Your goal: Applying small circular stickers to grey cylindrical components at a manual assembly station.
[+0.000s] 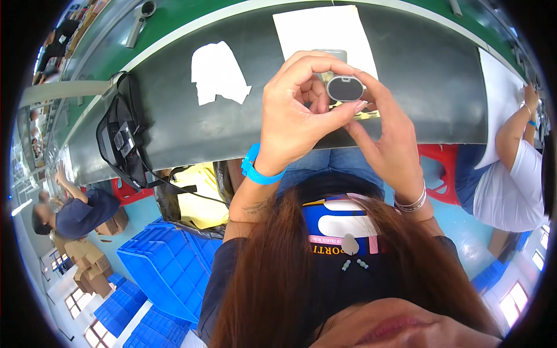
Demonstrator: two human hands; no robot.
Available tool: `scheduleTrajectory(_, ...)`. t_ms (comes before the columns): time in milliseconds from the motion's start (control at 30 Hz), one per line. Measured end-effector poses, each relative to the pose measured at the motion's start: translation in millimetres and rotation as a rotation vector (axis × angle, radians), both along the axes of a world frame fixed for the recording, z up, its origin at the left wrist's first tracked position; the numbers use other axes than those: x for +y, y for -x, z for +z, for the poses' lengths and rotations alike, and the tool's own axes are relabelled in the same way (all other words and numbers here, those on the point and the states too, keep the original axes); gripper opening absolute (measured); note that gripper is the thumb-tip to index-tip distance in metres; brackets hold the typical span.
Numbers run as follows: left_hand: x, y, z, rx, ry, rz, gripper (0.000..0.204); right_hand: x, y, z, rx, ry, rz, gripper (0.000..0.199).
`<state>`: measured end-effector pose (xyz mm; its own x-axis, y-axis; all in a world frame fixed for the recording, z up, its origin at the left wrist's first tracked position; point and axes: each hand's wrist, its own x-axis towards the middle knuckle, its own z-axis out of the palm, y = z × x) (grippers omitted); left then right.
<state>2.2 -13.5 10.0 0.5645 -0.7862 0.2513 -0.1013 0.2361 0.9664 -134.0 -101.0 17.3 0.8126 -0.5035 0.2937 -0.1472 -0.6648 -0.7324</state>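
A small oval case with a black face and a grey rim (346, 89) is held up over the near side of the table. My left hand (299, 95), with a blue band at its wrist, pinches it between thumb and forefinger; its other fingers curl inward. From the other side, my right hand (386, 119) closes on the right end of the case with its forefinger, thumb lower down. Behind the hands lies a white sheet (325, 29) with a grey, rounded object (333, 54) on it, partly covered by my fingers. Something yellowish shows below the case, mostly hidden.
A crumpled white cloth or paper (217, 72) lies left on the dark table (168, 116). Farther left stands a black mesh bag (122, 136). Below the edge hangs a black bag with yellow contents (203, 194), near blue crates (168, 267). Another person (510, 168) sits at right.
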Motion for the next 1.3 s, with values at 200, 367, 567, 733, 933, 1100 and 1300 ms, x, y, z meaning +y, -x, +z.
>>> scheduleTrajectory(200,0,-4,-1,-0.013,0.010,-0.008,0.041,0,-5,2,0.001,0.018,-0.007,0.052)
scheduleTrajectory(367,-1,-5,0,-0.004,0.021,-0.024,0.042,-20,-1,9,-0.081,-0.375,0.094,0.046)
scheduleTrajectory(567,0,-1,-3,-0.018,0.036,-0.012,0.039,-22,-9,12,-0.265,-0.716,0.159,0.036)
scheduleTrajectory(733,0,1,-6,-0.013,0.041,-0.010,0.040,-20,-10,11,-0.218,-0.700,0.160,0.044)
scheduleTrajectory(933,2,3,-9,-0.035,0.049,-0.016,0.039,-16,-9,8,-0.260,-0.665,0.133,0.040)
scheduleTrajectory(1100,3,4,-9,-0.036,0.056,-0.024,0.038,-14,-7,8,-0.263,-0.640,0.128,0.040)
scheduleTrajectory(1300,2,6,-8,-0.022,0.035,-0.018,0.038,-13,-10,1,-0.328,-0.707,0.148,0.036)
